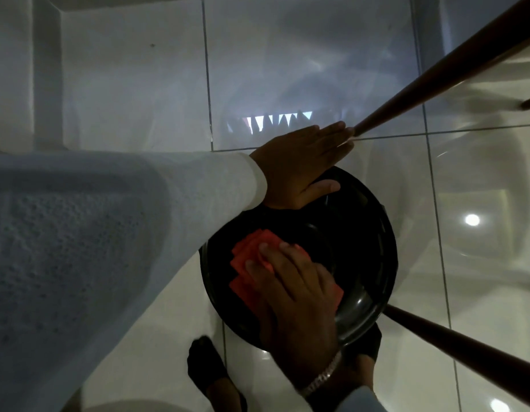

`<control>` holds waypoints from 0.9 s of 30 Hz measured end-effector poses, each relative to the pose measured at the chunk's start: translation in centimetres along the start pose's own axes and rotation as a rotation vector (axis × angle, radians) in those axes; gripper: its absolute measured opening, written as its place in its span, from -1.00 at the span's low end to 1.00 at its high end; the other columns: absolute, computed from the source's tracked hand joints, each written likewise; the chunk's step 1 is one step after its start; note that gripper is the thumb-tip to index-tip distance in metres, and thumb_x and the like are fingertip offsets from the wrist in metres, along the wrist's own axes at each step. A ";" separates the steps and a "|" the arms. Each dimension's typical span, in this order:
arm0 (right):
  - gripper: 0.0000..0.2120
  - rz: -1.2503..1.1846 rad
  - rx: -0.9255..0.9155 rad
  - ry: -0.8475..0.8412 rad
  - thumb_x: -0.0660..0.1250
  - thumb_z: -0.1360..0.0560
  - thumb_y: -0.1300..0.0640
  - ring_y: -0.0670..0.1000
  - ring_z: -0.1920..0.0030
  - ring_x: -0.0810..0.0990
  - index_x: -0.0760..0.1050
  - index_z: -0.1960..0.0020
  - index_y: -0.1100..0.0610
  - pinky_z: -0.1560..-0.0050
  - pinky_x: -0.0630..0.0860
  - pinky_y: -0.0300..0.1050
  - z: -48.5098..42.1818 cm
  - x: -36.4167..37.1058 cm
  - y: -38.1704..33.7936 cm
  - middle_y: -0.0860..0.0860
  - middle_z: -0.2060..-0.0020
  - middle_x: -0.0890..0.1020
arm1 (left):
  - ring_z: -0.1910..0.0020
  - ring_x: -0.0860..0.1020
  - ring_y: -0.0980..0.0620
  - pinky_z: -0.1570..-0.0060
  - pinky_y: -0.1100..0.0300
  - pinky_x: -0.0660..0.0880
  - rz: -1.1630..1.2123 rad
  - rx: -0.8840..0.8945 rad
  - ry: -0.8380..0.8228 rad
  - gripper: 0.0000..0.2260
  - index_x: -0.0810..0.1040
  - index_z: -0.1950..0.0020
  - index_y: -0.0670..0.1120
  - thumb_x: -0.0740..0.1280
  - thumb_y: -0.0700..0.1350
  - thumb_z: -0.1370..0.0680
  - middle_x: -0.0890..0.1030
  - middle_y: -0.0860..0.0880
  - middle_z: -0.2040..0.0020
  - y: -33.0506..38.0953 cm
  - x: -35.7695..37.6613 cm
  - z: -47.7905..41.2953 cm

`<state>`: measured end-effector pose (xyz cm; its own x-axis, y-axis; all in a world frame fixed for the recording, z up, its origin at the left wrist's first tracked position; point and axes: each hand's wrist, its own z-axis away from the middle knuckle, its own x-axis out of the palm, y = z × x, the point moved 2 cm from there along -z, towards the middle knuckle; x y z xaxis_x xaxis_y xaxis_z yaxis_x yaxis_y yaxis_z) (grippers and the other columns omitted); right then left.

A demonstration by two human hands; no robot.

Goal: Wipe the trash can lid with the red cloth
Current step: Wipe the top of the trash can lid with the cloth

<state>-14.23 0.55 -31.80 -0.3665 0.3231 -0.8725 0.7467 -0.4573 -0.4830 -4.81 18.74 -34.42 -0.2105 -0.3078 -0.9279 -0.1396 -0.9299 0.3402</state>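
Note:
A round glossy black trash can lid [359,251] sits below me on the tiled floor. A folded red cloth [251,257] lies on its left half. My right hand [296,289] presses flat on the cloth, fingers spread over it. My left hand [299,168] rests flat on the lid's far rim, fingers straight and together, thumb lying on the lid. A white sleeve covers my left arm; a metal bracelet circles my right wrist.
Shiny white floor tiles [480,263] surround the can. Two dark wooden legs [436,69] [466,349] slant in from the right, close to the lid. My feet in dark socks [207,370] stand just below the can. A white wall corner stands at upper left.

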 end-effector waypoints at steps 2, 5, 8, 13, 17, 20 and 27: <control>-0.64 0.046 0.049 0.024 0.29 -0.49 -0.13 0.12 -0.29 0.56 0.66 -0.15 0.03 -0.19 0.44 0.07 0.1 -0.7 1.3 0.02 -0.22 0.66 | -0.59 0.02 -0.17 -0.55 -0.08 0.06 -0.009 -0.017 -0.006 -0.41 0.09 -0.54 -0.24 0.03 0.11 -0.64 0.09 -0.24 -0.59 0.0 0.0 0.1; -0.68 -0.032 0.252 0.114 0.31 -0.51 -0.03 0.15 -0.25 0.60 0.65 -0.18 0.08 -0.23 0.47 0.10 -1.8 0.0 0.2 0.05 -0.21 0.67 | -0.59 0.02 -0.18 -0.55 -0.09 0.06 -0.021 -0.026 -0.001 -0.41 0.10 -0.54 -0.24 0.02 0.12 -0.63 0.09 -0.24 -0.59 0.1 0.1 0.0; -0.78 -0.169 0.130 0.104 0.36 -0.52 0.10 0.15 -0.16 0.66 0.69 -0.10 0.11 -0.21 0.55 0.12 -3.7 2.1 -2.8 0.06 -0.09 0.73 | -0.59 0.00 -0.17 -0.55 -0.10 0.03 -0.021 -0.027 -0.010 -0.41 0.11 -0.54 -0.22 0.02 0.13 -0.63 0.07 -0.23 -0.59 0.0 0.1 0.0; -0.73 0.126 -0.422 -0.173 0.26 -0.50 0.13 0.06 -0.21 0.66 0.70 -0.08 0.01 -0.27 0.56 0.04 -1.8 3.4 -4.4 -0.05 -0.10 0.73 | -0.59 -0.01 -0.16 -0.55 -0.12 0.03 -0.025 -0.023 -0.013 -0.40 0.12 -0.54 -0.20 0.00 0.15 -0.63 0.06 -0.22 -0.59 0.2 0.3 0.0; -0.74 0.156 -0.564 -0.305 0.32 -0.53 -0.07 -0.05 -0.32 0.57 0.64 -0.18 -0.12 -0.36 0.51 0.02 2.6 2.1 -1.6 -0.16 -0.23 0.65 | -0.59 -0.01 -0.18 -0.54 -0.14 0.06 -0.055 -0.008 0.001 -0.38 0.10 -0.54 -0.21 -0.04 0.17 -0.62 0.05 -0.23 -0.60 -0.1 0.4 0.1; -0.72 0.124 -0.626 -0.301 0.25 -0.62 -0.02 0.01 -0.46 0.41 0.56 -0.29 -0.11 -0.52 0.25 0.15 7.1 0.4 2.1 -0.09 -0.39 0.53 | -0.59 -0.03 -0.19 -0.54 -0.13 0.08 -0.098 0.005 -0.008 -0.36 0.06 -0.54 -0.22 -0.08 0.20 -0.61 0.03 -0.24 -0.60 -0.2 0.4 0.0; -0.48 0.100 -0.341 -0.142 0.47 -0.46 0.16 0.09 -0.46 0.35 0.42 -0.35 -0.12 -0.43 0.26 0.12 8.9 -4.0 9.5 -0.01 -0.45 0.38 | -0.59 -0.04 -0.18 -0.55 -0.10 0.04 -0.156 0.081 -0.022 -0.39 0.05 -0.55 -0.21 -0.06 0.16 -0.62 0.03 -0.23 -0.60 -0.1 0.4 -0.3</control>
<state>-10.64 -12.40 -33.56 -0.3376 0.1617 -0.9273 0.9158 -0.1710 -0.3633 -4.61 18.70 -34.88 -0.2016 -0.1556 -0.9670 -0.2495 -0.9466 0.2043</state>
